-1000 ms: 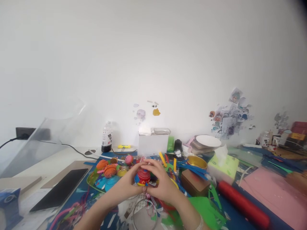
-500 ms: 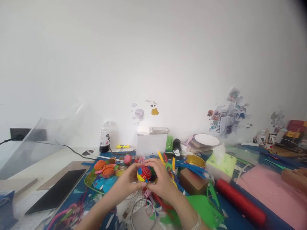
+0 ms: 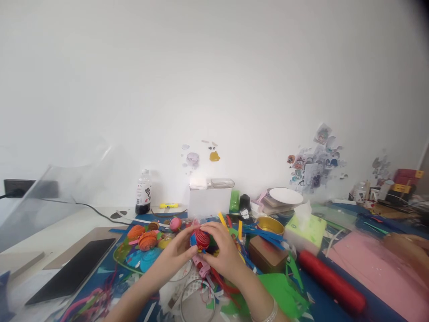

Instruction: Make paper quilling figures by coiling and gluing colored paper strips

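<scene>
A small ball of coiled paper or cord (image 3: 202,239), mostly red with blue and a little yellow, sits between my two hands above the middle of the table. My left hand (image 3: 179,251) holds it from the left, thumb in front and fingers behind. On the other side, my right hand (image 3: 224,247) curves round it with fingertips on top. Just below hangs or lies a pink piece (image 3: 201,267), partly covered. To the left, a green tray (image 3: 121,261) carries orange coiled pieces (image 3: 147,240) and blue ones (image 3: 150,258).
Beside my right forearm are a brown box (image 3: 267,255), green sheet (image 3: 281,290), gold tin (image 3: 271,226), tissue box (image 3: 306,232) and red roll (image 3: 331,281). Another person's hand (image 3: 404,248) is over a pink sheet (image 3: 368,268). A bottle (image 3: 143,192) stands back left.
The ball has turned in my hands, so more red and less yellow shows. The pink piece below is more visible. The view has shifted slightly to the right.
</scene>
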A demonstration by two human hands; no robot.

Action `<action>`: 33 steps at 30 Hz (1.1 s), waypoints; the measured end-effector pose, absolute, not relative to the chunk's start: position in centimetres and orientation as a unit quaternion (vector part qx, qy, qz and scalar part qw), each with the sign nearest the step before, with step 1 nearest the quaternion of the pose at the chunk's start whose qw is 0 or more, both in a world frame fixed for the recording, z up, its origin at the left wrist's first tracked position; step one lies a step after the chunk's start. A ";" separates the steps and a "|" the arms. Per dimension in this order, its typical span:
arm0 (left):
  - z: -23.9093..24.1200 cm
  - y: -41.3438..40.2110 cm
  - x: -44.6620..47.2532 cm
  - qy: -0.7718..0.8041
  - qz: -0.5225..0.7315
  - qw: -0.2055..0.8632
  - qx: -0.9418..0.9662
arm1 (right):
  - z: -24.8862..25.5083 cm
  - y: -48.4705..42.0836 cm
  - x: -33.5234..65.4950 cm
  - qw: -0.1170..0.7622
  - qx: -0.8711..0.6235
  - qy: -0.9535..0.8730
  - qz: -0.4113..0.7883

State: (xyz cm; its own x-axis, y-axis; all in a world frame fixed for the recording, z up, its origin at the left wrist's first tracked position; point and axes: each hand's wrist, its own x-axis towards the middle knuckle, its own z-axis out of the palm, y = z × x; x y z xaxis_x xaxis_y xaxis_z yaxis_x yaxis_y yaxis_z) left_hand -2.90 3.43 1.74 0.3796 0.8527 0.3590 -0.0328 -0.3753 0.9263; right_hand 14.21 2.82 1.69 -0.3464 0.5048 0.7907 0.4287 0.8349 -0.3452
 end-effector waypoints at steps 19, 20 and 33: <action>2.0 4.4 -3.1 0.396 0.449 0.436 0.671 | 4.6 -0.7 26.4 0.557 -0.446 -0.693 -0.105; 2.2 4.3 -3.1 0.406 0.442 0.430 0.675 | 4.2 -1.2 28.2 0.561 -0.471 -0.670 -0.119; 0.2 6.1 -3.6 0.419 0.412 0.367 0.721 | -1.9 -0.8 48.6 0.483 -0.825 -0.279 -0.091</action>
